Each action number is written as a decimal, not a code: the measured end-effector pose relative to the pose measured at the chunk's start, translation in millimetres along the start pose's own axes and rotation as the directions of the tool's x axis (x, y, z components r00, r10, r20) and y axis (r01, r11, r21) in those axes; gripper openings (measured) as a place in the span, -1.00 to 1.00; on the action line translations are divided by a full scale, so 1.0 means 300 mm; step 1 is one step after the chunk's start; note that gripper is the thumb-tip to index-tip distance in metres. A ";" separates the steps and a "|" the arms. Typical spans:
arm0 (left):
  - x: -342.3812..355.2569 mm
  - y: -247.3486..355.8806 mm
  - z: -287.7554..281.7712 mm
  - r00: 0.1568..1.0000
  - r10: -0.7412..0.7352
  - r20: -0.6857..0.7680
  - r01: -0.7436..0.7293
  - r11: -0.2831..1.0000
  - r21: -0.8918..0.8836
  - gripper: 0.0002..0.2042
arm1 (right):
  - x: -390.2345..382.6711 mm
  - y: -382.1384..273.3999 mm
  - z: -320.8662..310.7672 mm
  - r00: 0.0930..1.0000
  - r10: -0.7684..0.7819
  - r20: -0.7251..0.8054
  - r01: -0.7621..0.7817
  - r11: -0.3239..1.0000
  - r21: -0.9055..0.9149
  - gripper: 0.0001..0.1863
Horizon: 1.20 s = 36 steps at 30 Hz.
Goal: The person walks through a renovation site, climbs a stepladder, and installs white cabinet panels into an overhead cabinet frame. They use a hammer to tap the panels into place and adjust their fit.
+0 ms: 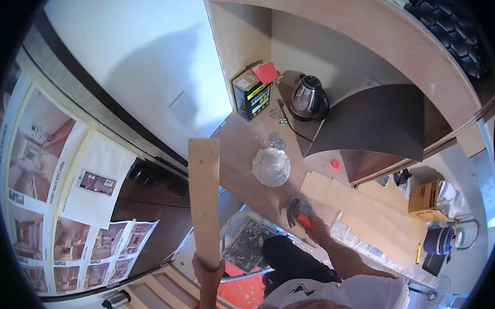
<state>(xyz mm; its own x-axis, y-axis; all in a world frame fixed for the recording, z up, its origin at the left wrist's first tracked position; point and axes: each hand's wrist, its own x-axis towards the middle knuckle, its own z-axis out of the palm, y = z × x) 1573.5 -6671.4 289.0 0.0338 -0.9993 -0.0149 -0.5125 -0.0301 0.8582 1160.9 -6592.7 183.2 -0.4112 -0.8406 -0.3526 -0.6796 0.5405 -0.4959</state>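
My left hand (208, 269) is closed round the lower end of a long, flat wooden board (205, 202), which stands up in front of me. On the right, my right hand (319, 231) grips the red handle of a hammer (293, 213); its dark metal head lies over the edge of the wooden worktop (239, 152). Beyond the hammer sits a round white mound of plaster-like paste (271, 167), with small metal pieces (277, 141) scattered behind it.
A black and yellow can (251, 97) and a glass kettle (309, 99) stand at the back. Beside them curves a dark sheet (374, 123). Thin wooden panels (364, 210) lie to the right, near a cardboard box (425, 200). Printed picture sheets (69, 204) cover the left side.
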 end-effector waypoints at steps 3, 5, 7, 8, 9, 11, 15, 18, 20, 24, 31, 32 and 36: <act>0.109 -0.052 0.178 0.994 0.103 0.046 -0.103 0.995 0.010 -0.12 | -0.006 0.086 0.058 0.993 -0.073 -0.093 0.066 0.995 -0.081 -0.52; 0.133 -0.126 0.237 0.993 0.077 0.089 -0.092 0.980 0.178 -0.10 | 0.008 0.148 0.109 1.000 0.016 -0.012 -0.017 0.997 -0.082 -0.51; 0.152 -0.144 0.245 0.992 0.041 0.118 -0.071 0.962 0.263 -0.11 | -0.010 0.220 0.177 0.965 -0.171 -0.201 0.151 0.982 -0.113 -0.52; 0.170 -0.124 0.223 0.992 0.041 0.120 -0.065 0.977 0.203 -0.12 | 0.003 0.186 0.162 0.956 -0.200 -0.214 0.186 0.979 -0.082 -0.55; 0.182 -0.098 0.212 0.992 0.016 0.124 -0.039 0.983 0.179 -0.13 | 0.014 0.158 0.117 0.944 -0.234 -0.232 0.224 0.972 -0.069 -0.58; 0.197 -0.038 0.199 0.991 -0.025 0.131 0.010 0.993 0.116 -0.15 | 0.016 0.093 0.031 0.995 -0.066 0.073 0.074 0.992 -0.107 -0.66; 0.223 0.066 0.186 0.981 -0.113 0.160 0.066 0.960 0.274 -0.20 | -0.085 -0.162 -0.241 0.995 -0.083 0.054 0.087 0.994 -0.070 -0.74; 0.219 0.009 0.204 0.978 -0.044 0.203 -0.012 0.964 0.264 -0.24 | -0.113 -0.528 -0.680 0.995 -0.092 -0.032 0.092 0.996 -0.016 -0.71; 0.212 0.007 0.206 0.971 -0.087 0.223 0.030 0.968 0.247 -0.28 | -0.144 -0.685 -1.001 0.874 -0.394 -0.286 0.313 0.904 -0.289 -0.69; 0.237 0.089 0.198 0.968 -0.113 0.225 0.028 0.937 0.349 -0.34 | -0.168 -0.933 -1.527 0.792 -0.409 -0.453 0.357 0.913 -0.200 -0.64; 0.302 0.120 0.145 0.946 -0.063 0.317 -0.057 0.933 0.356 -0.42 | 0.218 -1.036 -2.085 0.554 -0.821 -0.138 0.030 0.184 -0.982 -0.75; 0.283 0.073 0.094 0.948 -0.081 0.309 -0.048 0.921 0.386 -0.40 | 0.261 -1.211 -2.028 0.636 -0.659 -0.401 0.027 0.539 -0.842 -0.72; 0.258 0.114 -0.048 0.892 -0.263 0.367 0.005 0.819 0.574 -0.32 | 0.481 -1.216 -1.995 0.590 -0.537 -0.603 -0.073 0.708 -0.703 -0.67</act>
<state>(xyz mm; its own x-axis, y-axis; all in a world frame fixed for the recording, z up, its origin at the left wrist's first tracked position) 1571.2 -6749.4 324.5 -0.1499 -0.8914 -0.4277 -0.9121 -0.0423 0.4078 986.1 -6932.5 788.1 -0.2434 -0.8076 0.5371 -0.8778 0.4190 0.2322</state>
